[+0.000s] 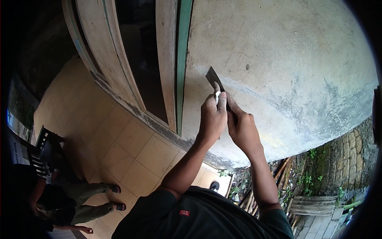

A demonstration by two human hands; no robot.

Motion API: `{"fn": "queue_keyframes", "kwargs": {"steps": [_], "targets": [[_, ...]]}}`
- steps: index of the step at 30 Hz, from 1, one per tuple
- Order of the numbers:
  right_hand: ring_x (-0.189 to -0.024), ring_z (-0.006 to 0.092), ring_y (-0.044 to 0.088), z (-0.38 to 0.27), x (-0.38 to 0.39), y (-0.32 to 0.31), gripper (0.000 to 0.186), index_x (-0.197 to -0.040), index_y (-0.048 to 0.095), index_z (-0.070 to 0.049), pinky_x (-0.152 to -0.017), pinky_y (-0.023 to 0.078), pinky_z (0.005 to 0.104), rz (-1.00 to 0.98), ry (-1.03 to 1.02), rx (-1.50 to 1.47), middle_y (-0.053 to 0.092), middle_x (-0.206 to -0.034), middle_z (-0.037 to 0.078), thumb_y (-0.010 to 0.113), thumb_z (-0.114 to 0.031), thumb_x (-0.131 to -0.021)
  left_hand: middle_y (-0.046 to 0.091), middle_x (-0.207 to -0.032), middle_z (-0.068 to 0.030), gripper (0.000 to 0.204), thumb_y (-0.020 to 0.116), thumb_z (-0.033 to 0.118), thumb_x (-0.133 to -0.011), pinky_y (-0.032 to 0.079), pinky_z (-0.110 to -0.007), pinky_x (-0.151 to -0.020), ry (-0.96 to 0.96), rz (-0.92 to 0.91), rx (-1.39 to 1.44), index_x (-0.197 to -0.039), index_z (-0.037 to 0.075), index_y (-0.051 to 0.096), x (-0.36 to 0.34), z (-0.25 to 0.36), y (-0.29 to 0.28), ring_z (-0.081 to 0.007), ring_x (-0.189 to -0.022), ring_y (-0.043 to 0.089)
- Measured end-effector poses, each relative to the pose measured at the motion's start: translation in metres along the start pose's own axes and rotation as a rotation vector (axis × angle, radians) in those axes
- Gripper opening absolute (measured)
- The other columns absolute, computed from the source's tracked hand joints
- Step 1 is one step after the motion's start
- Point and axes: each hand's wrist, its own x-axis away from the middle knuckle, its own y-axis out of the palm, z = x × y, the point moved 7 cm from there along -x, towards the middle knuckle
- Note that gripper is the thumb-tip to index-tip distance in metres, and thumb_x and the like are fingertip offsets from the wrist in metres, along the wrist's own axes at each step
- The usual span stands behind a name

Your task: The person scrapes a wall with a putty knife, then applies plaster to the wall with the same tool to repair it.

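Observation:
A flat dark scraper blade (211,75) is raised against the pale, stained wall (278,47), just right of a green door-frame strip (183,47). My left hand (213,115) is closed on the scraper, with its thumb up and a finger lying along the blade; a small white piece shows between its fingers, too small to name. My right hand (240,125) is closed on the scraper beside it, its fingers dusted pale and partly hidden behind the tool.
Wooden frames (166,59) and a dark opening stand at left above a tiled floor (131,175). A seated person (89,199) in sandals is at lower left by a dark bench (43,143). Bamboo poles (280,175), plants and a mossy block wall (346,159) lie right.

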Motion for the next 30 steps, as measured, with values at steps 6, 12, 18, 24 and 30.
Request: {"fn": "queue_keyframes", "kwargs": {"steps": [6,12,18,24,30], "targets": [[-0.066,0.0451,0.061,-0.009,-0.013,0.011,0.051,-0.135,0.048,-0.007,-0.064,0.05,0.0496,-0.001,-0.038,0.076,0.059,-0.068,0.029,0.054,-0.005,-0.084,0.058,-0.069,-0.0101,0.036,0.043,0.024,-0.102,0.043,-0.034,-0.061,-0.151,-0.031,0.024,-0.084,-0.005,0.056,-0.015,-0.005,-0.011,-0.0161,-0.064,0.05],[-0.065,0.0451,0.061,-0.022,-0.007,0.011,0.05,-0.136,0.046,-0.007,-0.061,0.05,0.0505,-0.034,0.046,0.094,0.059,-0.066,0.028,0.054,-0.007,-0.087,0.057,-0.07,-0.0134,0.036,0.045,0.024,-0.101,0.043,-0.036,-0.063,-0.221,-0.118,-0.06,-0.087,-0.007,0.057,-0.029,-0.004,-0.014,-0.0185,-0.063,0.049],[-0.07,0.0448,0.061,-0.012,-0.021,0.039,0.049,-0.135,0.049,-0.007,-0.065,0.049,0.0453,-0.04,0.037,-0.003,0.06,-0.074,0.03,0.051,-0.001,-0.087,0.061,-0.075,-0.0226,0.034,0.046,0.023,-0.099,0.045,-0.041,-0.065,-0.149,-0.037,-0.087,-0.091,-0.007,0.058,-0.041,-0.016,-0.027,-0.0356,-0.07,0.06],[-0.074,0.0446,0.062,-0.01,-0.013,0.016,0.051,-0.137,0.047,-0.008,-0.066,0.05,0.0455,-0.022,0.065,-0.02,0.06,-0.078,0.031,0.05,0.0,-0.087,0.059,-0.07,-0.0233,0.034,0.048,0.022,-0.099,0.045,-0.041,-0.063,-0.14,-0.038,-0.037,-0.086,-0.008,0.057,-0.031,-0.008,-0.014,-0.0339,-0.066,0.06],[-0.068,0.0457,0.062,-0.022,-0.037,0.027,0.052,-0.135,0.048,-0.008,-0.066,0.052,0.0523,-0.025,-0.077,0.036,0.062,-0.071,0.029,0.056,-0.009,-0.083,0.059,-0.069,-0.0207,0.035,0.046,0.022,-0.1,0.043,-0.039,-0.061,-0.116,0.009,-0.01,-0.085,-0.007,0.056,-0.052,-0.015,-0.03,-0.0299,-0.063,0.056]]}}
